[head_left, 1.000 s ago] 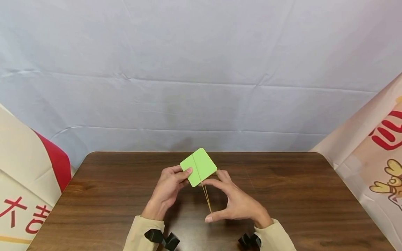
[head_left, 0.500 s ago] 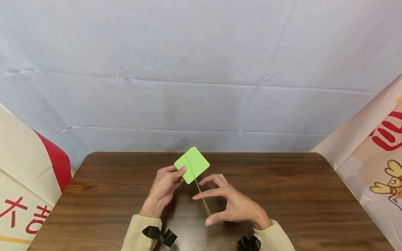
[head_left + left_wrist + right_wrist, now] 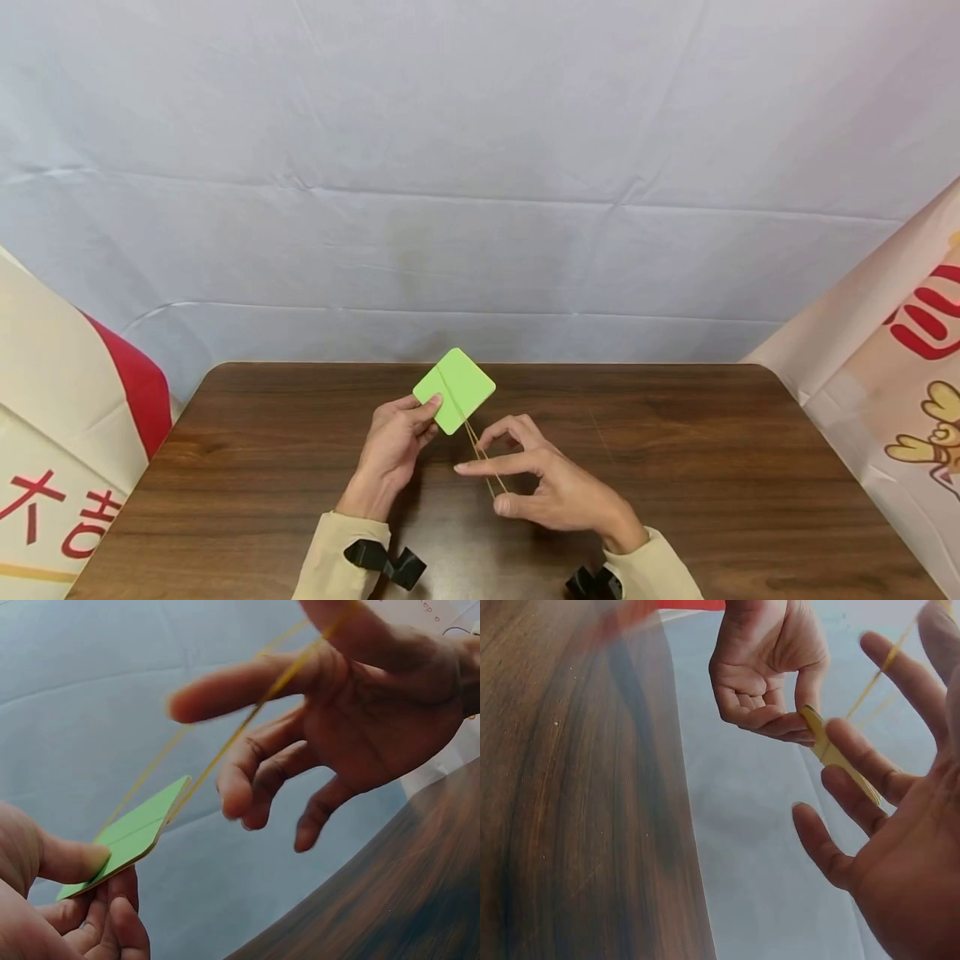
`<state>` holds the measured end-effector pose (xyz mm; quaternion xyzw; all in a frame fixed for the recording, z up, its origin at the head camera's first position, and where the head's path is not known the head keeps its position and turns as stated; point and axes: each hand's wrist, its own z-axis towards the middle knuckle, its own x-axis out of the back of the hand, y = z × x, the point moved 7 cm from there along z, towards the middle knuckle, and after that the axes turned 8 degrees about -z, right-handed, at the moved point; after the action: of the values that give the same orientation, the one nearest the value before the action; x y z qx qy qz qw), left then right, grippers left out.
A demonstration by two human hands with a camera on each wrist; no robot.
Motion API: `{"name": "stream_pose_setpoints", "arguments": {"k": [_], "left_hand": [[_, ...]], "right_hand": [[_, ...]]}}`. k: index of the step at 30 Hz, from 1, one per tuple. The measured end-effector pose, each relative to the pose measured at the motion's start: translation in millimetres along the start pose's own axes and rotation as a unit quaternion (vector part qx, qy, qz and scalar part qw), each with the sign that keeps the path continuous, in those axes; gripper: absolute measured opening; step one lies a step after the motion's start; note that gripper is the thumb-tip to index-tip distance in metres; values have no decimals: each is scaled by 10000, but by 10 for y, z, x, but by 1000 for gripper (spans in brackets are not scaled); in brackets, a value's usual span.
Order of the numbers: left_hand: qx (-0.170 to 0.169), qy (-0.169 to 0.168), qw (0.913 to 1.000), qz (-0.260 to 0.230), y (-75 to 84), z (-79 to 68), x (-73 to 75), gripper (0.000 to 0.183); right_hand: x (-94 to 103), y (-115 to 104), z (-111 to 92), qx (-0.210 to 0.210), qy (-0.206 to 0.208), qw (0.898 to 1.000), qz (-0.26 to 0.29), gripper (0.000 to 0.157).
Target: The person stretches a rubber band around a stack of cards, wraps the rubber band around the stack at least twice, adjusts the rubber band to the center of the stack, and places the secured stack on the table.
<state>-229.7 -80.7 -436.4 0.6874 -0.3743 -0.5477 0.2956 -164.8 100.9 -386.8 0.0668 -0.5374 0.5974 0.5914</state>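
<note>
My left hand [image 3: 390, 446] pinches a light green square card [image 3: 467, 385] with rounded corners, thumb on its face and fingers behind. In the left wrist view the card [image 3: 146, 829] shows a tan edge. A thin yellow rubber band [image 3: 225, 748] runs across it and stretches over to my right hand [image 3: 562, 487]. There it loops over the thumb, and the outstretched index finger lies between its two strands. The other right fingers are spread and slightly bent, apart from the card. Where the band passes behind the card is hidden.
Both hands are raised over a dark brown wooden table [image 3: 262, 483]. A pale grey cloth [image 3: 480, 250] hangs behind its far edge. Printed cloths hang at the left [image 3: 60, 433] and right [image 3: 900, 400]. Black mounts [image 3: 386, 565] sit at the wrists.
The left hand and card have shifted slightly left. The right hand has drawn away from the card; its index finger now points across the band, whose strands are spread apart.
</note>
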Motion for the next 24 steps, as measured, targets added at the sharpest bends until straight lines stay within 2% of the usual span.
{"name": "stream_pose_setpoints", "arguments": {"k": [7,14,20,24], "left_hand": [[62,-79,9999,-62,-39,-19,-34,21],[81,115,9980,-615,-33,-9,-17,18],[-2,150,9927,-1196,-27,2,-16,13],[-270,65,9884,-1490,17,-10,-43,25]], "right_hand": [[1,-8,33,14,229,9997,-16,57],[-61,-46,67,-53,210,9990,-381,73],[-83,-48,80,-103,450,9984,-321,72],[-72,-42,91,-221,763,9964,-291,66]]}}
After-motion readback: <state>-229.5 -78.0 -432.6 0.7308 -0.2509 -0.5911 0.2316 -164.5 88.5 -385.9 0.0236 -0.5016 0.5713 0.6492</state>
